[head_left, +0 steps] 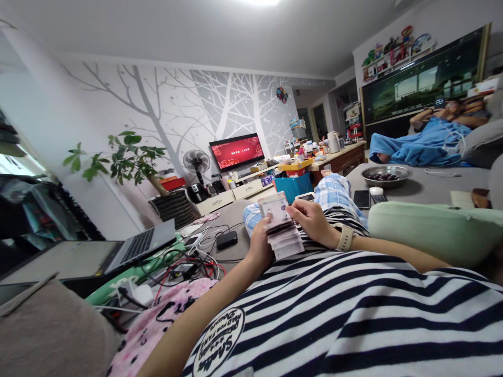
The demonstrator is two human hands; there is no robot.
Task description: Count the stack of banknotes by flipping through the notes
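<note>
Two hands meet over the person's lap, above a striped shirt [353,314]. The left hand [260,247] is closed around the lower end of a fanned stack of banknotes [281,226]. The right hand [312,222], with a pale watch [345,238] on its wrist, pinches the top notes from the side. The stack stands tilted between the two hands, in front of a raised knee in plaid trousers [334,191].

On the grey sofa seat [432,184], toward its far right, sits a metal bowl [387,175] of dark fruit. A white mouse [376,190], a remote [379,198] and a dark phone [361,199] lie just before it. A pale green pillow [432,230] presses against the right forearm.

At the seat's left edge a small black box [227,240] and a tangle of cables [192,267] lie near an open laptop [137,245]. A pink patterned cloth [165,314] lies under the left arm.

Beyond the knee a blue bag [293,186] stands on the floor. Farther off are a lit television [237,150], a fan [196,162] and a leafy plant [121,157]. At the far right, another person reclines under a blue blanket [428,140].
</note>
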